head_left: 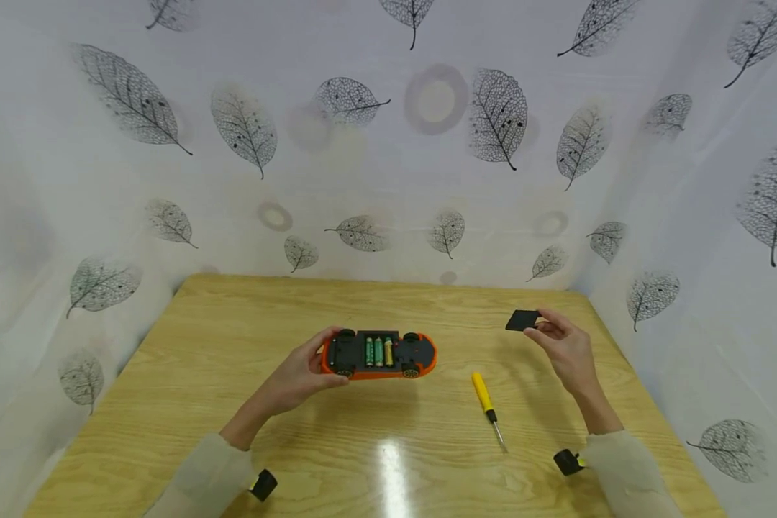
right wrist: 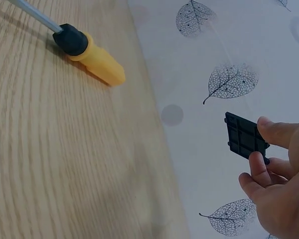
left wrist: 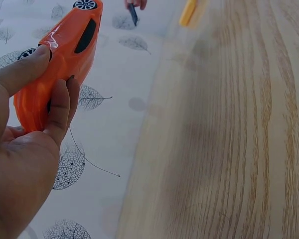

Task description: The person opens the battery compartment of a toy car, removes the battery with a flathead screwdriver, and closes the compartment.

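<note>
An orange toy car (head_left: 356, 354) is held above the table by my left hand (head_left: 301, 370), thumb and fingers round its rear end. Its black underside faces the head camera, and several batteries (head_left: 378, 352) lie side by side in the uncovered battery compartment. In the left wrist view the car's orange side (left wrist: 65, 69) shows between thumb and fingers. Over at the right, my right hand (head_left: 566, 352) pinches a small black battery cover (head_left: 521, 320) by one edge, in the air. Ribs on the cover's inner face (right wrist: 244, 135) show in the right wrist view.
A screwdriver (head_left: 483, 393) with a yellow and black handle lies on the wooden table (head_left: 233, 316) between the hands, its tip toward the near edge. White leaf-printed sheeting (head_left: 375, 165) rises behind the table and along both sides.
</note>
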Action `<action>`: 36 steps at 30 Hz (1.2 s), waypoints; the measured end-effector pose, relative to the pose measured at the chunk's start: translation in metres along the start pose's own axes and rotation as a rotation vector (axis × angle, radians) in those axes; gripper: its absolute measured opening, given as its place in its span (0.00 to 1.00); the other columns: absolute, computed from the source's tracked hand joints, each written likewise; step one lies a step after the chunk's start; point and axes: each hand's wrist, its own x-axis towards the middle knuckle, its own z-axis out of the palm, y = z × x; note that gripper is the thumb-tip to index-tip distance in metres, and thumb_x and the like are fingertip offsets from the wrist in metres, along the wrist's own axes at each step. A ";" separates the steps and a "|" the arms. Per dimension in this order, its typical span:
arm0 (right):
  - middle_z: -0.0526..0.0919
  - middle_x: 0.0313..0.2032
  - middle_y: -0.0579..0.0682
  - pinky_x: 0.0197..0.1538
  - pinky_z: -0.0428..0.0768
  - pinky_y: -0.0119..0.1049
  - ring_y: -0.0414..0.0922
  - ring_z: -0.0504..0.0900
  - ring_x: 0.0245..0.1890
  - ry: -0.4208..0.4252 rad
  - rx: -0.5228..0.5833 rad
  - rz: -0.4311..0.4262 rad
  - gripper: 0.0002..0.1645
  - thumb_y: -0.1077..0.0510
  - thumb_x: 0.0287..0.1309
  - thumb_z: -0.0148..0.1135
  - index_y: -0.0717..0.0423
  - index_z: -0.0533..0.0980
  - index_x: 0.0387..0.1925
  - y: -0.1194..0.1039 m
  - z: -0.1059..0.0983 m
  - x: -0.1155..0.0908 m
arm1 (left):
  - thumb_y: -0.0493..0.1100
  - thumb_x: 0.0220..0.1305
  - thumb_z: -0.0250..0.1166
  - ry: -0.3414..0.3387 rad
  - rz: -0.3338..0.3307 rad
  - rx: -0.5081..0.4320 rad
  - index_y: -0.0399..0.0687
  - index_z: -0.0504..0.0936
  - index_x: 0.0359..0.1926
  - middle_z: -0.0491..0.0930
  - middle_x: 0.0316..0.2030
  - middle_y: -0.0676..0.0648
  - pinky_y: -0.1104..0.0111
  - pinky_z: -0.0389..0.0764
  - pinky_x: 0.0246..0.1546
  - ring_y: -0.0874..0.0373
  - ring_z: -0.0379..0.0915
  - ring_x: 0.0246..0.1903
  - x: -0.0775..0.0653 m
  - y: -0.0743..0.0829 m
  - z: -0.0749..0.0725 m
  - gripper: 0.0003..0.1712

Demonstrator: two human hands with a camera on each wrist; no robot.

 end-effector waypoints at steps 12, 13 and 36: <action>0.83 0.48 0.62 0.42 0.80 0.19 0.25 0.79 0.40 -0.052 -0.044 0.085 0.37 0.55 0.66 0.72 0.69 0.70 0.69 0.022 0.011 0.004 | 0.28 0.64 0.71 0.002 -0.006 0.000 0.36 0.50 0.80 0.52 0.76 0.28 0.63 0.82 0.56 0.32 0.63 0.69 -0.001 -0.002 0.000 0.51; 0.83 0.48 0.62 0.42 0.80 0.19 0.24 0.79 0.40 -0.055 -0.050 0.090 0.37 0.55 0.66 0.71 0.69 0.71 0.69 0.022 0.012 0.004 | 0.28 0.64 0.71 0.003 -0.008 -0.002 0.36 0.50 0.80 0.52 0.76 0.28 0.63 0.82 0.56 0.32 0.64 0.69 -0.002 -0.002 0.000 0.51; 0.82 0.49 0.68 0.33 0.78 0.27 0.36 0.80 0.38 -0.125 -0.126 0.165 0.39 0.55 0.67 0.70 0.73 0.68 0.70 0.039 0.015 0.007 | 0.30 0.64 0.71 0.009 -0.034 0.016 0.36 0.50 0.80 0.54 0.75 0.28 0.63 0.82 0.57 0.34 0.66 0.68 -0.004 -0.001 0.002 0.52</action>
